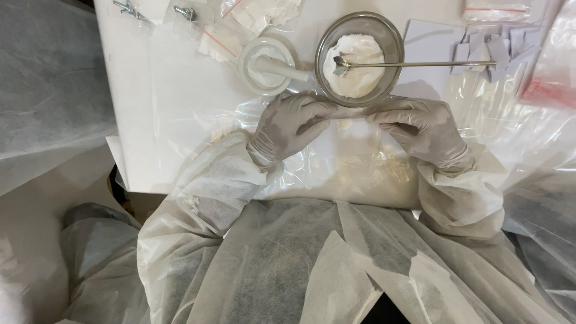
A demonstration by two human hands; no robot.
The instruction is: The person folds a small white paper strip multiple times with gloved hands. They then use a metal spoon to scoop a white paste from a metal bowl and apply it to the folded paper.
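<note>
White tabletop (156,120), smooth and matte, seen from straight above; grey-white nonwoven sheeting (48,78) draped off to the left, crinkled clear plastic film (510,120) spread across the right half. Thin, fibrous disposable coverall sleeves (198,198) in the foreground, gathered at elastic cuffs.

Near the far edge, a round glass dish (327,45) with a mound of fine white powder (357,75). Across its rim, a long slim metal spatula-spoon (420,63), small bowl end resting on the powder, handle pointing right. Just left of the dish, a white ceramic mortar (255,57) with a stubby white pestle (282,67) leaning inside, tip toward the dish. Further back, small zip bags with red strips (219,42), two metal wing bolts (129,8) at the top left corner. To the right, a scatter of pale lavender paper slips (498,51).

Directly below the dish, both in pale grey, slightly wrinkled gloves: left hand (288,123) and right hand (420,126), fingertips turned toward each other. Between them, a small clear plastic bag (354,112), stretched flat and level, held just above the table and just short of the dish rim. Left thumb and forefinger pinched on its left end, right thumb and forefinger pinched on its right end; remaining fingers curled loosely. Bag nearly transparent, so contents hard to make out, possibly a trace of white inside.
</note>
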